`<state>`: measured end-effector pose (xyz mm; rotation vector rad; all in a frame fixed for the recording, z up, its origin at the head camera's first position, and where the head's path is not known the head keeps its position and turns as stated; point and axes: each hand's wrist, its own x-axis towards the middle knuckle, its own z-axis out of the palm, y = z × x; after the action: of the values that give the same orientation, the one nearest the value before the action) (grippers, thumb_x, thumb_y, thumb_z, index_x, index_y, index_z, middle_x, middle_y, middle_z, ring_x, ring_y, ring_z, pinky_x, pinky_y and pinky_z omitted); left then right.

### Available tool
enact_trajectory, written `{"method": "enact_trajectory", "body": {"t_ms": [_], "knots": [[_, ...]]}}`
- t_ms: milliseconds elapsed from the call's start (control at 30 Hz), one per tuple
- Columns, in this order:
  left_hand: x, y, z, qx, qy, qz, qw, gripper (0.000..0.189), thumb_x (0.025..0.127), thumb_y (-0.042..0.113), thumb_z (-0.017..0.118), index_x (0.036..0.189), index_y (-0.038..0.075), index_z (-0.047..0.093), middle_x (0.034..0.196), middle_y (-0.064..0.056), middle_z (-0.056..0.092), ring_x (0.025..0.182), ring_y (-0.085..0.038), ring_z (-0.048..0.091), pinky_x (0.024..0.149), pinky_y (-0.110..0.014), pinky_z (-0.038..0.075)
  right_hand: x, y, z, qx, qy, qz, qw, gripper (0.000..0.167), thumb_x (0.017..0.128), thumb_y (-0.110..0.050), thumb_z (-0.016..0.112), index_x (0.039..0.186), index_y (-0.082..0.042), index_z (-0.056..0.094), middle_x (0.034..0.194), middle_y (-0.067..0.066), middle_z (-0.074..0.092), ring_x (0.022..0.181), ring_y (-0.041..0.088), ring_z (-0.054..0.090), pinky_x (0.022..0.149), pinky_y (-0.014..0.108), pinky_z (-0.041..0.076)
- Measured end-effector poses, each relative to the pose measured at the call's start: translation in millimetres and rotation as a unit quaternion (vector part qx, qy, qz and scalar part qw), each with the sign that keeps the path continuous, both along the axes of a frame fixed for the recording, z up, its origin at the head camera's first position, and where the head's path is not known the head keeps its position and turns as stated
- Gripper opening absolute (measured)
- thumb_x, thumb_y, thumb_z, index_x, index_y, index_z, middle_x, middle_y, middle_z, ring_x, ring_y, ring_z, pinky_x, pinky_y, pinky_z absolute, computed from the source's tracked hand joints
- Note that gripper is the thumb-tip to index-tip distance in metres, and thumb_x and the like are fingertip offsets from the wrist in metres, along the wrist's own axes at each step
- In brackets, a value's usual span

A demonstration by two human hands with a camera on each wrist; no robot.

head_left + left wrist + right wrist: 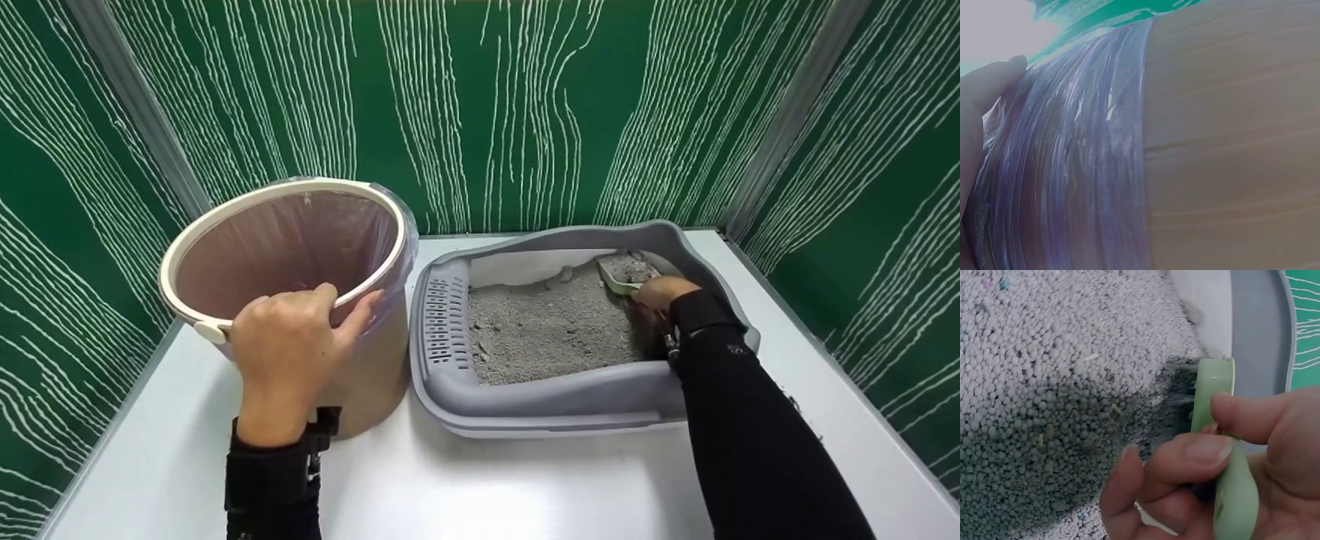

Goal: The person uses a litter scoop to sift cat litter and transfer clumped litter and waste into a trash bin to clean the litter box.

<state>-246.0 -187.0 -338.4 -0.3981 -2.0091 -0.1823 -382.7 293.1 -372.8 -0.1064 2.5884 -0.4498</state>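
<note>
A beige bin (379,382) stands on the left, lined with a translucent purplish bag (1089,146) folded over its rim. My left hand (289,334) grips the near side of that rim, thumb outside on the bag. To the right sits a grey litter box (555,401) filled with grey granular cat litter (555,322). Inside its right end, my right hand (664,294) holds a green litter scoop (1235,495), thumb and fingers around the handle. The scoop's head lies in the litter by the far right corner, partly covered with it.
Both containers stand side by side on a white table (487,487). Green walls (510,112) with white wavy lines enclose the back and sides. Slots mark the box's left ledge (446,322). Some dark specks lie on the table by the right forearm.
</note>
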Motion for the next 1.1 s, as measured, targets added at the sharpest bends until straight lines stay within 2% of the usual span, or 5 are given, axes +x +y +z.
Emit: {"method": "enact_trajectory", "body": {"t_ms": [367, 533, 667, 967, 1100], "knots": [[-0.1, 4.6, -1.2, -0.009, -0.002, 0.0, 1.0, 0.062, 0.094, 0.049, 0.075, 0.058, 0.012, 0.04, 0.047, -0.005, 0.036, 0.037, -0.028, 0.035, 0.041, -0.039, 0.025, 9.9, 3.5, 5.0, -0.028, -0.016, 0.014, 0.9994, 0.043, 0.111, -0.029, 0.041, 0.073, -0.014, 0.054, 0.066, -0.005, 0.047, 0.058, 0.01, 0.043, 0.064, 0.027, 0.037], [1.4, 1.6, 0.1, -0.007, -0.003, -0.001, 1.0, 0.062, 0.094, 0.049, 0.075, 0.057, 0.013, 0.04, 0.047, -0.005, 0.036, 0.037, -0.028, 0.036, 0.041, -0.04, 0.025, 15.7, 1.7, 8.6, -0.069, -0.044, -0.016, 0.9966, 0.044, 0.111, -0.032, 0.042, 0.073, -0.014, 0.055, 0.059, -0.006, 0.048, 0.051, 0.006, 0.041, 0.055, 0.023, 0.035], [2.3, -0.4, 1.5, -0.01, -0.006, 0.001, 0.9999, 0.063, 0.095, 0.05, 0.073, 0.058, 0.012, 0.039, 0.047, -0.006, 0.035, 0.037, -0.028, 0.035, 0.041, -0.04, 0.026, 18.9, 0.2, 8.3, -0.056, -0.007, -0.015, 0.9983, 0.042, 0.109, -0.035, 0.046, 0.073, -0.015, 0.049, 0.063, -0.006, 0.044, 0.054, 0.008, 0.04, 0.058, 0.026, 0.036], [3.7, -0.1, 1.0, -0.003, -0.009, -0.001, 1.0, 0.064, 0.095, 0.049, 0.073, 0.058, 0.011, 0.039, 0.047, -0.006, 0.035, 0.038, -0.028, 0.035, 0.042, -0.039, 0.025, 25.2, -5.2, 4.7, -0.11, 0.042, -0.054, 0.9916, 0.046, 0.109, -0.024, 0.054, 0.135, 0.013, 0.05, 0.081, 0.0, 0.05, 0.063, 0.009, 0.049, 0.062, 0.026, 0.043], [2.9, 0.3, 1.0, -0.003, -0.007, -0.002, 1.0, 0.063, 0.095, 0.049, 0.074, 0.058, 0.012, 0.039, 0.047, -0.005, 0.036, 0.038, -0.028, 0.034, 0.041, -0.04, 0.025, 25.1, -5.2, 5.5, -0.116, 0.031, -0.042, 0.9919, 0.031, 0.11, -0.024, 0.052, 0.107, 0.007, 0.056, 0.07, -0.003, 0.047, 0.057, 0.008, 0.044, 0.059, 0.026, 0.039]]}}
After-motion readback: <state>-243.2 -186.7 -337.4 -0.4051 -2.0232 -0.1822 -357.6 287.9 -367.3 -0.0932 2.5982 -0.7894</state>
